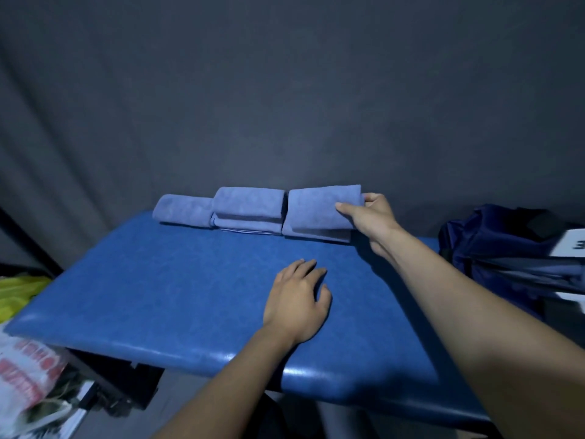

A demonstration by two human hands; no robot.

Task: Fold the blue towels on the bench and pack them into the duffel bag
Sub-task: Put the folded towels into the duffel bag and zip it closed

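Right hand (pixel 372 217) pinching the rightmost folded towel (pixel 319 212) at its right end, far side of the bench (pixel 158 280); left hand (pixel 297 302) flat, fingers relaxed, nearer.

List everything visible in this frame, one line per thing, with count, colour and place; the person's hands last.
Folded towels: three, light blue, in a row at the bench's far edge.
Bench: one, blue padded, centre.
Duffel bag: one, navy, right of the bench.
Plastic bag: one, white with red print, lower left.
Yellow-green item: one, far left, unclear.
Backdrop: one, dark grey, behind.
Left hand: flat on the bench.
Right hand: fingers grip the rightmost towel.
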